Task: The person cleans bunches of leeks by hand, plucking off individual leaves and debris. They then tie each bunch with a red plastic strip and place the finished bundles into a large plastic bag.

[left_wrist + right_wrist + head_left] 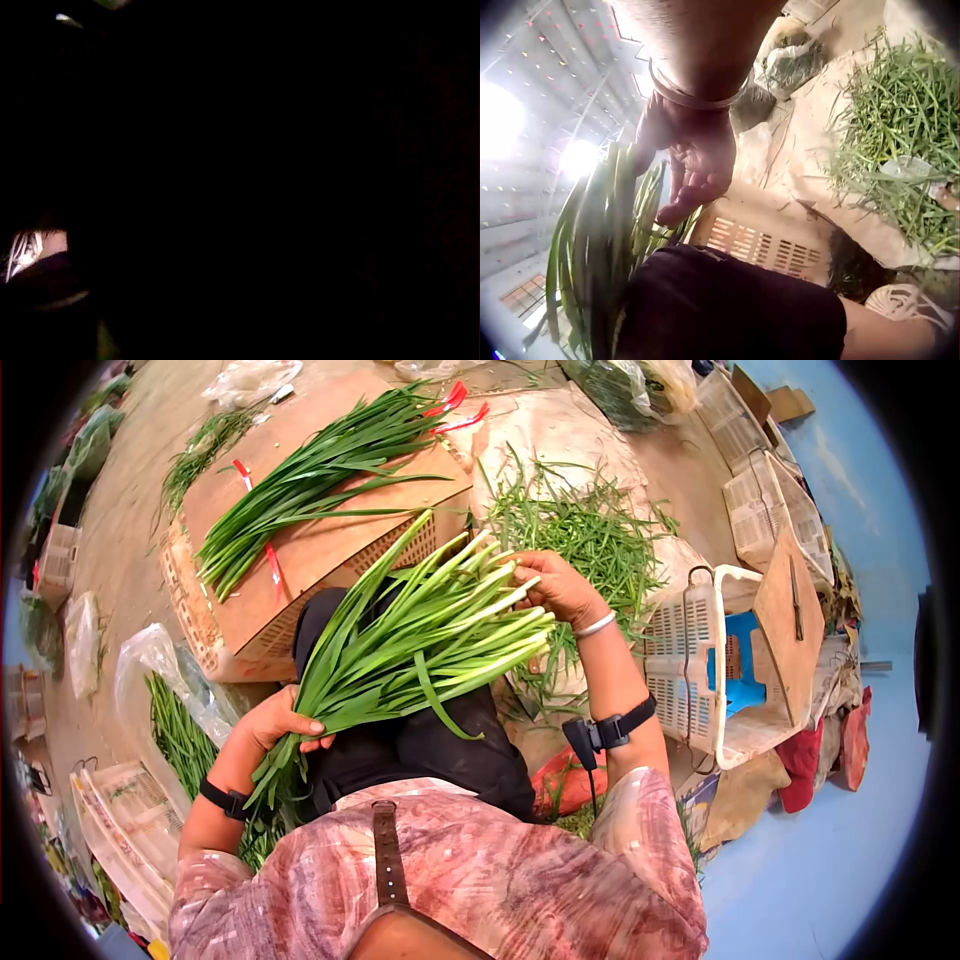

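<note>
A thick bunch of garlic chives (pixel 430 630) lies across my lap, pale stalk ends to the right and green leaves fanning to the left. My left hand (pixel 275 722) grips the leafy part, thumb on top. At the stalk ends, my right hand (pixel 562 590) pinches at the outermost pale stalks with bent fingers. The right wrist view has the same hand (pixel 694 161) beside the hanging chives (pixel 600 240), fingers curled. Nearly all of the left wrist view is dark, hiding the left hand there.
Ahead, a board (pixel 330 550) on a plastic crate carries another chive bunch (pixel 320 470) above red ties (pixel 272 565). Loose trimmings (pixel 590 530) are heaped on a sheet at the right. A white crate (pixel 685 660) stands farther right; more chives (pixel 180 730) lie by plastic at the left.
</note>
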Demonstrator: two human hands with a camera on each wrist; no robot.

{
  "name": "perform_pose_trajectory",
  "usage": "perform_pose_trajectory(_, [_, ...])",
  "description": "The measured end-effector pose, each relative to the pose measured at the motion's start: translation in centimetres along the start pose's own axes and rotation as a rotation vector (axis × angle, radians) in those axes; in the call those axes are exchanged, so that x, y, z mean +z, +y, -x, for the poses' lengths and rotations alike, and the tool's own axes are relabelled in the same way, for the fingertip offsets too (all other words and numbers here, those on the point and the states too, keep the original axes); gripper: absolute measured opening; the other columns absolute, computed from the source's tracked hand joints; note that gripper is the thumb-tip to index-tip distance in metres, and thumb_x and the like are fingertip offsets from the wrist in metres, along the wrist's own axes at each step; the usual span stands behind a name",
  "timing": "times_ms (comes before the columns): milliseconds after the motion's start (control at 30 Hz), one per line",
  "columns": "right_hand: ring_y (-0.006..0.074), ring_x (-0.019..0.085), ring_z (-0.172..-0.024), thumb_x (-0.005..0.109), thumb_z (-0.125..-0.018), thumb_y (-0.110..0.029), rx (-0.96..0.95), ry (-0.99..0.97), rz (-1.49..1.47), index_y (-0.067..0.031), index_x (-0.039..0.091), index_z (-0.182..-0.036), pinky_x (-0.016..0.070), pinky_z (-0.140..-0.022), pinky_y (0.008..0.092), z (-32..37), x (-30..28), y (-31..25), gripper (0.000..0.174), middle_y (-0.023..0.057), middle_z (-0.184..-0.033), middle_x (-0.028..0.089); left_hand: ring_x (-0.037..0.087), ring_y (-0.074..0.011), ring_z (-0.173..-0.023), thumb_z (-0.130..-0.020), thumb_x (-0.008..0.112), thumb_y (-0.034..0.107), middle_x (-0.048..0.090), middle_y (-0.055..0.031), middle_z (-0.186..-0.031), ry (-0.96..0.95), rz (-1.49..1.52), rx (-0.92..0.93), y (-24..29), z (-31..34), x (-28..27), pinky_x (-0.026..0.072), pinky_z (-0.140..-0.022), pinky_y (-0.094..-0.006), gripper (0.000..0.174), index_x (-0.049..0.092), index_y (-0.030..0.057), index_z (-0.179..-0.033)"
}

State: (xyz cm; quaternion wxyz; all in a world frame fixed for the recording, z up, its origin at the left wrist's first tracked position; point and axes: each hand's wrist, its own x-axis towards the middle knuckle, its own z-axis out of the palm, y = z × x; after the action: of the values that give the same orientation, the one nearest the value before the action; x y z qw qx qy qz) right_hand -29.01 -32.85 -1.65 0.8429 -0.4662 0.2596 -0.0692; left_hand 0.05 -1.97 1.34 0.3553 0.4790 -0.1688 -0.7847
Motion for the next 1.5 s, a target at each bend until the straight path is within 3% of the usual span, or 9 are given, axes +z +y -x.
perform_pose_trajectory(133, [0.0057, 0.052, -0.053, 0.065, -0.080, -0.010, -0.120, 0.059, 0.278, -0.0023, 0.066, -0.087, 0.0406, -0.048, 0.0204, -0.5, 1.1, -1.0, 0.011, -0.0010, -0.066, 0.060, 0.054, -0.0140, -0.050, -0.067, 0.073, 0.008, 0.063, -0.0124, -0.072, 0.069, -0.195, 0.120, 1.0, 0.9, 0.1, 0.0421, -0.046, -0.0235, 0.030, 0.060, -0.0034, -0.092])
perform_pose_trajectory(300, [0.0069, 0.053, -0.055, 0.062, -0.080, -0.004, -0.396, 0.142, 0.104, -0.0007, 0.063, -0.083, 0.0430, -0.049, 0.0185, 4.4, 1.8, -5.1, 0.005, 0.0040, -0.070, 0.062, 0.054, -0.0115, -0.052, -0.070, 0.069, 0.003, 0.062, -0.0078, -0.070, 0.277, -0.375, 0.284, 1.8, 1.2, 1.4, 0.0436, -0.048, -0.0232, 0.023, 0.059, -0.0019, -0.090])
perform_pose_trajectory(400, [0.0079, 0.054, -0.056, 0.061, -0.082, -0.003, -0.335, 0.587, 0.696, 0.0028, 0.063, -0.089, 0.0453, -0.051, 0.0203, 3.2, 0.0, -3.2, 0.010, 0.0055, -0.073, 0.064, 0.053, -0.0102, -0.052, -0.070, 0.068, 0.000, 0.061, -0.0050, -0.070, 0.290, -0.405, 0.267, 1.3, 0.3, 1.4, 0.0430, -0.048, -0.0230, 0.021, 0.059, -0.0011, -0.088])
perform_pose_trajectory(567, [0.0094, 0.060, -0.063, 0.061, -0.081, -0.003, -0.458, 0.563, 0.426, 0.0042, 0.062, -0.094, 0.0486, -0.057, 0.0212, 4.6, 6.4, -4.6, 0.015, 0.0086, -0.079, 0.066, 0.052, -0.0090, -0.052, -0.069, 0.069, 0.000, 0.059, -0.0030, -0.069, 0.271, -0.339, 0.254, 0.2, 0.1, 1.2, 0.0430, -0.048, -0.0220, 0.022, 0.059, -0.0004, -0.089])
perform_pose_trajectory(700, [0.0227, 0.065, -0.071, 0.068, -0.076, -0.017, -0.487, 0.638, 0.955, 0.0039, 0.063, -0.093, 0.0509, -0.065, 0.0314, 0.7, 8.5, -2.9, 0.028, 0.0157, -0.081, 0.066, 0.053, -0.0090, -0.052, -0.069, 0.068, -0.001, 0.060, -0.0031, -0.070, 0.288, -0.331, 0.239, 0.5, 0.2, 1.9, 0.0440, -0.049, -0.0216, 0.024, 0.060, 0.0001, -0.091])
perform_pose_trajectory(767, [0.0353, 0.063, -0.080, 0.071, -0.073, -0.029, -0.309, 0.663, 1.193, 0.0018, 0.063, -0.088, 0.0490, -0.073, 0.0401, -0.6, 7.8, -2.1, 0.035, 0.0208, -0.084, 0.065, 0.054, -0.0092, -0.053, -0.068, 0.067, -0.002, 0.061, -0.0036, -0.072, 0.295, -0.317, 0.239, 0.3, 0.3, 2.2, 0.0448, -0.050, -0.0217, 0.027, 0.060, 0.0003, -0.094])
perform_pose_trajectory(1133, [0.0272, 0.066, -0.072, 0.068, -0.074, -0.008, -0.457, 0.815, 1.210, -0.0014, 0.057, -0.097, 0.0512, -0.065, 0.0356, -2.1, 10.0, -0.3, 0.026, 0.0148, -0.083, 0.066, 0.058, -0.0123, -0.060, -0.064, 0.074, 0.001, 0.062, -0.0057, -0.078, 0.238, -0.121, 0.220, -0.9, 0.6, 4.5, 0.0485, -0.052, -0.0251, 0.043, 0.057, -0.0001, -0.103])
perform_pose_trajectory(1333, [0.0218, 0.064, -0.060, 0.064, -0.079, -0.006, -0.874, 0.550, 1.085, -0.0018, 0.059, -0.090, 0.0505, -0.055, 0.0303, 0.9, 16.7, 0.4, 0.013, 0.0127, -0.074, 0.063, 0.062, -0.0152, -0.078, -0.061, 0.079, 0.006, 0.064, -0.0076, -0.090, 0.237, -0.081, 0.232, -2.3, 0.4, 5.8, 0.0522, -0.066, -0.0286, 0.059, 0.052, 0.0020, -0.114])
perform_pose_trajectory(1500, [0.0103, 0.062, -0.061, 0.066, -0.080, -0.004, -0.563, -0.185, 0.661, 0.0008, 0.061, -0.092, 0.0488, -0.051, 0.0237, 4.9, 20.3, -0.5, 0.014, 0.0079, -0.078, 0.064, 0.062, -0.0181, -0.077, -0.064, 0.079, 0.007, 0.063, -0.0088, -0.091, 0.097, 0.012, 0.181, -3.1, 0.0, 5.2, 0.0530, -0.069, -0.0307, 0.062, 0.050, 0.0024, -0.119])
